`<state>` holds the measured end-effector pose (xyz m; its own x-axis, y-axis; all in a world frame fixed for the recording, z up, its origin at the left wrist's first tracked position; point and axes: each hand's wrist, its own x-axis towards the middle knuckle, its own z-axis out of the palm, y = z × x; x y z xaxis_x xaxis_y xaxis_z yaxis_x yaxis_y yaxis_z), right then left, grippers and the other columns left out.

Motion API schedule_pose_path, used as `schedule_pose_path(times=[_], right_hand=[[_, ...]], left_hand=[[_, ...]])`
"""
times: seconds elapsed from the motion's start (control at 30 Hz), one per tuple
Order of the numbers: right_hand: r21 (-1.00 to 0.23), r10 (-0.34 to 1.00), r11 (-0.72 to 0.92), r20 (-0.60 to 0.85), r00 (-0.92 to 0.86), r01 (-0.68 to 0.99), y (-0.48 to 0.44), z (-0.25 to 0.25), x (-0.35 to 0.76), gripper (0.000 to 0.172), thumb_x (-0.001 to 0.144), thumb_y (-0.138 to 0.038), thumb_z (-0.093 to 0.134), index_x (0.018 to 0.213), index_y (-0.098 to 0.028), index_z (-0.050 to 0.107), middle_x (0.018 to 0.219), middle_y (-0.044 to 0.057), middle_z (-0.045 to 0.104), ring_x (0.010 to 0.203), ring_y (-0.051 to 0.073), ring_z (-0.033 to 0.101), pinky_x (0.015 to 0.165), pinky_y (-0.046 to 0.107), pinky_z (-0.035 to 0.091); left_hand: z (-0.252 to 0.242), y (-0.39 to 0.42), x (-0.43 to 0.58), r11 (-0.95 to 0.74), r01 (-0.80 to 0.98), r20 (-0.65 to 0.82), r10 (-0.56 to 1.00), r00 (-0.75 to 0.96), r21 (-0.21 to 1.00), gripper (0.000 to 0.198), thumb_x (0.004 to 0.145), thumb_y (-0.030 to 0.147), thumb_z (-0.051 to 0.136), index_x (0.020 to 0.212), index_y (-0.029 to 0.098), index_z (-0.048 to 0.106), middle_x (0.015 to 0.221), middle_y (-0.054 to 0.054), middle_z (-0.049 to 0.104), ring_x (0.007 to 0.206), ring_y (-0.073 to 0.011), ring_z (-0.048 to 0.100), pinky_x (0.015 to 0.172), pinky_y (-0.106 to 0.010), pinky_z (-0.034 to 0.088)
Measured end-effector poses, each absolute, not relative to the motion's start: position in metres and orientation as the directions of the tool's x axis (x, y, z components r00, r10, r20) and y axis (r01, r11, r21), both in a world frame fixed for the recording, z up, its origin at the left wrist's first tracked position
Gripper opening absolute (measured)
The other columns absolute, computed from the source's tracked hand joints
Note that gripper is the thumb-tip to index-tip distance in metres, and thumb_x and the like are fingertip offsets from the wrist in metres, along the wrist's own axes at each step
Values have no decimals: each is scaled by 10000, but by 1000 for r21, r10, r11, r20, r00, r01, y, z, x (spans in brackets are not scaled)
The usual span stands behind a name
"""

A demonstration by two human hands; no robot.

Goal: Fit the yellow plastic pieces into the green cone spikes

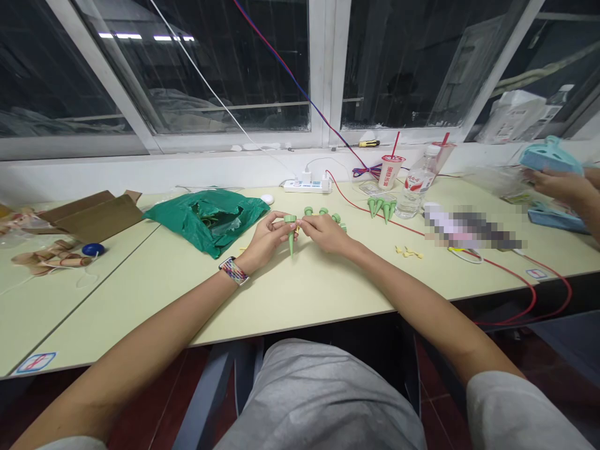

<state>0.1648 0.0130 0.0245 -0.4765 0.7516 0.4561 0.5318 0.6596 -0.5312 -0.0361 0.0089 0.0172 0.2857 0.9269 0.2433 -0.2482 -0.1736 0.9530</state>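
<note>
A green spike point(291, 242) with a round cap hangs point down between the fingers of my left hand point(268, 240), which wears a patterned wristband. My right hand point(325, 232) touches it from the right, pinching a small yellow piece point(297, 230) against its side. Just behind my right hand lie several green capped parts point(323, 211), partly hidden by it. More green spikes point(385, 207) lie beside the water bottle. Small yellow pieces point(409, 252) are scattered on the table to the right.
A green plastic bag point(187, 219), a cardboard box point(94, 215) and wooden pieces point(47, 256) lie left. Behind are a power strip point(304, 185), a cup point(390, 172) and a bottle point(415, 187). A red cable point(497, 265) crosses the right side. Another person's hand point(560, 187) holds a blue object.
</note>
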Motion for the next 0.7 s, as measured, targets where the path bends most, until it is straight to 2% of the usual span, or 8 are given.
schedule_pose_path(times=[0.1, 0.17, 0.23, 0.4, 0.47, 0.57, 0.7], right_hand=[[-445, 736, 671, 499, -458, 593, 9, 27, 166, 303, 1084, -415, 469, 929, -206, 623, 741, 8, 634, 676, 175, 504, 654, 283, 265], [-409, 710, 696, 514, -482, 590, 9, 27, 167, 274, 1083, -402, 464, 940, -214, 603, 769, 15, 642, 691, 180, 512, 652, 284, 262], [-440, 707, 704, 514, -487, 558, 11, 26, 166, 308, 1086, -388, 435, 879, -215, 584, 761, 13, 627, 691, 175, 513, 654, 284, 275], [-669, 778, 622, 472, -415, 407, 14, 26, 162, 417, 1068, -432, 436, 715, -215, 477, 632, -36, 499, 640, 142, 471, 652, 276, 305], [-676, 780, 620, 477, -405, 399, 13, 26, 162, 402, 1048, -461, 484, 729, -216, 478, 617, -52, 471, 624, 133, 447, 637, 276, 288], [-620, 742, 667, 503, -443, 413, 12, 26, 164, 327, 1026, -450, 538, 799, -215, 527, 629, -63, 473, 614, 127, 427, 631, 279, 266], [-639, 750, 656, 490, -445, 402, 13, 25, 164, 343, 1044, -417, 489, 778, -211, 554, 637, -50, 492, 644, 136, 452, 650, 279, 288]], left_hand=[[17, 9, -36, -153, -264, 229, 931, 285, 952, 398, 724, 330, 933, 962, 188, 649, 913, -33, 746, 755, -160, 703, 788, -334, 569], [16, 9, -36, -149, -259, 223, 933, 284, 954, 405, 720, 330, 936, 964, 190, 644, 909, -32, 747, 758, -163, 706, 794, -337, 569], [16, 9, -36, -160, -250, 231, 930, 285, 955, 420, 720, 325, 939, 980, 198, 635, 876, -19, 743, 760, -164, 708, 799, -334, 566], [19, 8, -36, -165, -274, 244, 927, 284, 947, 416, 719, 322, 939, 971, 206, 630, 878, -10, 732, 765, -152, 693, 795, -321, 566], [19, 9, -36, -160, -285, 240, 931, 276, 945, 401, 719, 321, 938, 960, 202, 641, 895, -14, 728, 767, -149, 689, 796, -322, 570], [18, 11, -37, -157, -282, 234, 936, 264, 947, 387, 717, 321, 937, 943, 195, 650, 908, -18, 725, 778, -150, 689, 803, -322, 573], [17, 11, -38, -162, -284, 239, 935, 262, 945, 417, 711, 318, 940, 946, 205, 615, 874, -1, 726, 762, -146, 688, 796, -319, 567]])
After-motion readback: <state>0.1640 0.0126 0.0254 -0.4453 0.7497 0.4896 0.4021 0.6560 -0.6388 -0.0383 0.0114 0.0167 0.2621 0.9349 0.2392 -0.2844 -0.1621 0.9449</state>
